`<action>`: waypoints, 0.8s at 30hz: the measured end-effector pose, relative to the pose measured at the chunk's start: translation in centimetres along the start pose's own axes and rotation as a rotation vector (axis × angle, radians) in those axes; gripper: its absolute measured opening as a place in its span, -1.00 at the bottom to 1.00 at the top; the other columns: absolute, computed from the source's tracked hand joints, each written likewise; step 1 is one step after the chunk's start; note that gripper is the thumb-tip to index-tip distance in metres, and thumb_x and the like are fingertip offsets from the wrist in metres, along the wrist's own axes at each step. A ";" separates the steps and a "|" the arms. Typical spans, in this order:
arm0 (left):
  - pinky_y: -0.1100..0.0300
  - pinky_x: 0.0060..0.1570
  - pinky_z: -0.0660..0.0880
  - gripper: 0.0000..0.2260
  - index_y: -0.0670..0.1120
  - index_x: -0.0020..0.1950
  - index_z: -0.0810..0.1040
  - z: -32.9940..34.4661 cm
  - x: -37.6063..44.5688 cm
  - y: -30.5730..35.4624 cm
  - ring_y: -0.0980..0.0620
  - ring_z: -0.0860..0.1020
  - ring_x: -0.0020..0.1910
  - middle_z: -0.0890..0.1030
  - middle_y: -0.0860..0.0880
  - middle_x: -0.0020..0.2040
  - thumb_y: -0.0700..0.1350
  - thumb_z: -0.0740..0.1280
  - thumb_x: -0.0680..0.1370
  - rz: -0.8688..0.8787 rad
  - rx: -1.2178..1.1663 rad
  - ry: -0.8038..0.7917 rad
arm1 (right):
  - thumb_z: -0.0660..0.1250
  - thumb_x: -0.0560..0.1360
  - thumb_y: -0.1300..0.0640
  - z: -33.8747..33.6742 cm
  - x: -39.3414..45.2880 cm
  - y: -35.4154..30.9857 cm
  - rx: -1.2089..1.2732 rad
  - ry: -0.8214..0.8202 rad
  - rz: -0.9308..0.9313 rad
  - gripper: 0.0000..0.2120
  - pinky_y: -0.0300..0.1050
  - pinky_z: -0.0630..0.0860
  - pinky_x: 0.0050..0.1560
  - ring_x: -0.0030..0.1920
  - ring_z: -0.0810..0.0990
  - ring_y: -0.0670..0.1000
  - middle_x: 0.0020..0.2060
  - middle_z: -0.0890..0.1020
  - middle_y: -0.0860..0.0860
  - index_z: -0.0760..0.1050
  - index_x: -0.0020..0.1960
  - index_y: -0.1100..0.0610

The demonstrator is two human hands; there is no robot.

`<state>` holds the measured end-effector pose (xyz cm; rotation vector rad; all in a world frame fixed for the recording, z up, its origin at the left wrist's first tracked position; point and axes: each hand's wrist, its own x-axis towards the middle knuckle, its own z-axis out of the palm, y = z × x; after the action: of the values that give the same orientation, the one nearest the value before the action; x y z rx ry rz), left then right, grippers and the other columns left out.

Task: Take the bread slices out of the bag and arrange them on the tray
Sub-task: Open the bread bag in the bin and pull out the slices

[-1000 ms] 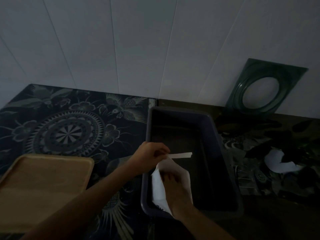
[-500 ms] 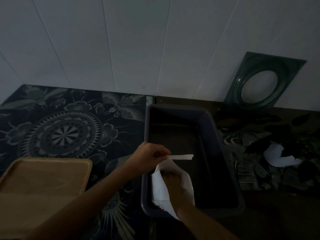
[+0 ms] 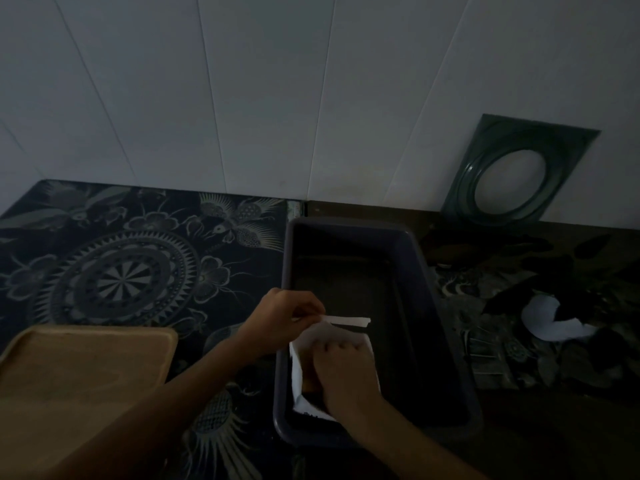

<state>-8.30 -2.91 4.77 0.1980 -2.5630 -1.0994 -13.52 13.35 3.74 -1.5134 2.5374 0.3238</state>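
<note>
Two hands are kept busy at a white bag (image 3: 332, 336) in the dark bin (image 3: 446, 344): its mouth is entered by the curled right hand (image 3: 341, 370), its rim is pinched by the left hand (image 3: 282, 318), the wooden tray (image 3: 74, 370) is left bare nearby.

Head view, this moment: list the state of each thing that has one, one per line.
Bag: white, open at the top, sitting in the near end of the bin.
Left hand: pinching the bag's top edge.
Right hand: reaching into the bag.
Bread: barely visible inside the bag.
Tray: wooden, no slices on it.
Bin: dark, upright.
</note>
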 end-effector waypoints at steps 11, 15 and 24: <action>0.59 -0.07 0.47 -0.81 0.01 0.10 0.65 -0.4 0.2 0.3 0.43 0.62 -0.05 0.66 0.23 -0.12 -0.09 0.50 0.50 -0.099 -0.011 -0.065 | 0.42 0.49 0.03 -8.8 -4.4 3.3 0.193 0.096 -0.036 -0.47 -0.02 0.46 0.12 0.20 0.59 0.07 0.25 0.59 -0.02 0.33 0.40 -0.04; 0.53 -0.07 0.51 -0.77 -0.02 0.13 0.66 -0.7 -0.4 0.4 0.36 0.65 -0.05 0.68 0.21 -0.11 -0.11 0.52 0.48 -0.098 -0.022 -0.053 | 0.47 0.37 -0.27 -12.0 -5.1 6.2 0.349 0.029 -0.037 -0.60 -0.13 0.40 -0.14 -0.08 0.54 -0.11 -0.05 0.55 -0.20 0.32 0.03 -0.20; 0.22 0.23 0.54 -0.28 0.18 0.37 0.43 -2.5 -2.6 4.6 0.17 0.56 0.26 0.58 0.12 0.29 0.05 0.66 0.29 -0.055 -0.138 -0.096 | 0.63 0.25 -0.21 -17.0 -3.7 12.9 0.740 0.137 -0.113 -0.45 -0.30 0.54 0.01 0.04 0.62 -0.30 0.03 0.67 -0.28 0.57 0.17 -0.17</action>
<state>-4.91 -0.74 8.96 0.1861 -2.5656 -1.3317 -23.74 17.80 22.33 -1.3745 2.2418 -0.6804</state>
